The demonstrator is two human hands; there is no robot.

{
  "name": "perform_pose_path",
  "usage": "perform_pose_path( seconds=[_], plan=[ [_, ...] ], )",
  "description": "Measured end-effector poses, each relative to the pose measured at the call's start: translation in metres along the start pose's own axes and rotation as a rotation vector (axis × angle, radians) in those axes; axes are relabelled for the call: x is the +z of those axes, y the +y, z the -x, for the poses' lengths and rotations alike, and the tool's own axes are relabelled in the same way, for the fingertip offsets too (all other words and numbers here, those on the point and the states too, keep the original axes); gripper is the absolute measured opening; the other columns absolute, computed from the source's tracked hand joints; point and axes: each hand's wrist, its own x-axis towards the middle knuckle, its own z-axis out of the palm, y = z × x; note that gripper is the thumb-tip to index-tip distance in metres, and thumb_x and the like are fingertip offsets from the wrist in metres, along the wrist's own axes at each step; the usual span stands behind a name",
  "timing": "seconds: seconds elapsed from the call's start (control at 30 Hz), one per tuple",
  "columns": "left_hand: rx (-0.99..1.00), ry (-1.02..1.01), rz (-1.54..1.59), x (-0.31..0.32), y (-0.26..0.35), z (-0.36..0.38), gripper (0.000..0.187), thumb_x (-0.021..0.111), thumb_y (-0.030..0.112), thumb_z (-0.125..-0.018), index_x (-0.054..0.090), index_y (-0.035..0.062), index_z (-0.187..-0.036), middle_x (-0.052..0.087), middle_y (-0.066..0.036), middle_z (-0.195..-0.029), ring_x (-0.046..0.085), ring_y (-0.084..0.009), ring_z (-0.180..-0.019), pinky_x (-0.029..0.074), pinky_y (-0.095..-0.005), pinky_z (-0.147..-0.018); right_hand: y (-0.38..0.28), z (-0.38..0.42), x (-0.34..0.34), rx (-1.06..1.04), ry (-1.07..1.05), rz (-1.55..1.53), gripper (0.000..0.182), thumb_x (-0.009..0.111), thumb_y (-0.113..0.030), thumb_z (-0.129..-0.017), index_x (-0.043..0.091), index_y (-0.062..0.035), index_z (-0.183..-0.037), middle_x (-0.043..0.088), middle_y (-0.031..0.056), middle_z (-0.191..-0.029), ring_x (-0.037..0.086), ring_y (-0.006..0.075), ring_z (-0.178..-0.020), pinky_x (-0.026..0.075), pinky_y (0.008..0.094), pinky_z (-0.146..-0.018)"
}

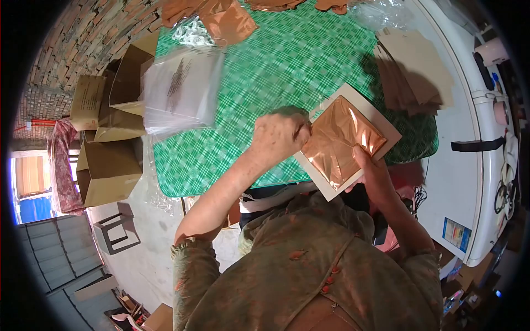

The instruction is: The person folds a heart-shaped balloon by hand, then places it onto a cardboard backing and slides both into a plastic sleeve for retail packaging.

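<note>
A shiny copper-coloured foil piece, folded flat (337, 140), lies on a pale cardboard sheet (388, 132), tilted above the near edge of the table. My right hand (371, 168) grips the lower right side of the sheet, with the thumb pressed on the foil and the other fingers mostly underneath. At the left corner of the foil, my left hand (279, 135) is closed in a fist-like pinch. What its fingertips hold is hidden.
The table has a green checked cloth (276, 71). On it lie clear plastic sleeves (185, 91), cardboard sheets (414, 71), copper-coloured foil pieces (229, 25) and white loops (193, 32). Open cartons (110, 165) stand left; a white appliance (447, 165) stands right.
</note>
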Motion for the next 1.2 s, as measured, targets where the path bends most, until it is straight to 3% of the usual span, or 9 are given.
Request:
perform_pose_path(
  seconds=[0.13,0.23,0.27,0.4,0.5,0.63,0.8,1.03,1.2],
  plan=[
    [-0.072,-0.032,0.005,-0.004,0.004,-0.003,0.026,0.068,0.03,-0.093,0.074,0.0074,-0.083,0.066,-0.015,-0.065,0.068,-0.0374,-0.063,0.055,-0.0465,-0.06,0.001,0.002,-0.01,0.059,-0.009,0.003,0.052,0.064,-0.029,-0.102,0.047,-0.0007,-0.142,0.062,0.0099,-0.114,0.07,0.0153,-0.09,0.061,0.0317,-0.058],
    [-0.098,-0.055,-0.019,-0.005,0.004,-0.006,0.03,0.068,0.033,-0.093,0.073,0.0062,-0.081,0.065,-0.016,-0.065,0.068,-0.0381,-0.064,0.055,-0.0471,-0.061,0.012,0.003,-0.023,-0.009,0.095,-0.027,0.043,0.065,-0.025,-0.101,0.055,-0.0018,-0.136,0.063,0.0054,-0.112,0.067,0.012,-0.099,0.058,0.0321,-0.079],
    [-0.103,-0.055,-0.022,-0.004,0.002,-0.006,0.03,0.069,0.033,-0.093,0.072,0.0057,-0.08,0.065,-0.016,-0.065,0.068,-0.0384,-0.064,0.055,-0.0475,-0.062,0.01,0.006,-0.028,-0.033,0.128,0.019,0.04,0.066,-0.025,-0.101,0.06,-0.0025,-0.133,0.064,0.0016,-0.114,0.063,0.0104,-0.106,0.05,0.0299,-0.092],
    [-0.1,-0.055,-0.013,-0.001,0.0,-0.009,0.032,0.069,0.034,-0.093,0.071,0.0043,-0.08,0.067,-0.016,-0.067,0.07,-0.0384,-0.068,0.056,-0.0481,-0.065,-0.013,0.021,-0.039,-0.018,0.021,0.055,0.044,0.069,-0.026,-0.1,0.062,-0.0015,-0.136,0.066,0.0022,-0.121,0.062,0.0118,-0.11,0.049,0.0308,-0.097],
    [-0.145,-0.144,-0.041,-0.005,0.004,-0.011,0.02,0.069,0.025,-0.089,0.072,0.0049,-0.086,0.072,-0.014,-0.082,0.072,-0.036,-0.077,0.058,-0.0487,-0.07,-0.017,0.023,-0.056,-0.045,0.033,0.129,0.045,0.068,-0.025,-0.101,0.061,-0.0002,-0.137,0.067,0.003,-0.122,0.063,0.0119,-0.112,0.05,0.0312,-0.098],
    [-0.128,-0.117,-0.075,-0.002,0.003,-0.01,0.018,0.069,0.023,-0.088,0.072,0.0057,-0.089,0.072,-0.014,-0.082,0.072,-0.036,-0.077,0.058,-0.0485,-0.07,-0.044,0.03,-0.056,-0.041,0.09,-0.046,0.05,0.068,-0.025,-0.1,0.059,0.0033,-0.14,0.068,0.0082,-0.126,0.066,0.0151,-0.112,0.053,0.0313,-0.096],
    [-0.128,-0.068,-0.029,0.003,0.003,-0.011,0.029,0.069,0.032,-0.091,0.071,0.0038,-0.084,0.072,-0.015,-0.08,0.071,-0.0386,-0.072,0.056,-0.0495,-0.068,-0.033,0.028,-0.054,0.228,-0.083,0.274,0.047,0.066,-0.03,-0.101,0.063,0.0005,-0.137,0.071,0.0055,-0.115,0.065,0.0137,-0.11,0.051,0.0323,-0.097],
    [-0.084,-0.144,-0.013,-0.004,0.01,-0.006,0.018,0.068,0.024,-0.09,0.072,0.0065,-0.085,0.071,-0.014,-0.075,0.071,-0.0365,-0.072,0.056,-0.0491,-0.065,-0.032,0.015,-0.037,0.203,-0.018,0.111,0.044,0.07,-0.032,-0.099,0.062,-0.0015,-0.129,0.066,0.0023,-0.11,0.063,0.0119,-0.101,0.051,0.0309,-0.093],
    [-0.064,-0.247,-0.05,-0.02,0.021,-0.006,0.015,0.067,0.021,-0.089,0.073,0.0072,-0.087,0.07,-0.015,-0.072,0.071,-0.0375,-0.071,0.056,-0.0494,-0.065,-0.018,0.009,-0.036,0.167,-0.082,0.171,0.046,0.067,-0.031,-0.1,0.061,-0.002,-0.134,0.065,0.0014,-0.114,0.061,0.0117,-0.105,0.049,0.0323,-0.097]
  ],
)
